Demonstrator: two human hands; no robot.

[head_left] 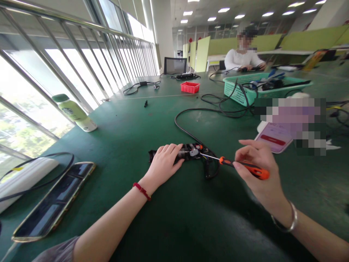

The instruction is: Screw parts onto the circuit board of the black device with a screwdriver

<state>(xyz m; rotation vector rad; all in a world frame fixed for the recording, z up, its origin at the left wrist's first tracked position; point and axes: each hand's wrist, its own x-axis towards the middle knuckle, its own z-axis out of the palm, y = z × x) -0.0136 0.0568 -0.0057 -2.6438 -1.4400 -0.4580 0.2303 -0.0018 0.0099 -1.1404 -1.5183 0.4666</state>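
Note:
On the green table lies a black device [188, 151] with its inner parts and wires exposed and a black cable running from it. My left hand [167, 162] is closed over the device's left part, fingers on top and thumb along the near side. An orange and black screwdriver [255, 170] is gripped by the handle in my right hand [257, 169]. Its thin shaft points left, and the tip reaches the exposed inner parts; exact contact is too small to tell. A black handle-like piece [208, 169] extends from the device toward me.
Phone [56, 200] and white object [27, 180] at left, bottle [75, 112] beyond. Red tray [190, 87], green basket [267, 89] and cables [188, 114] farther back. Another phone [275, 136] stands at right. A person [242, 58] sits across the table [122, 134].

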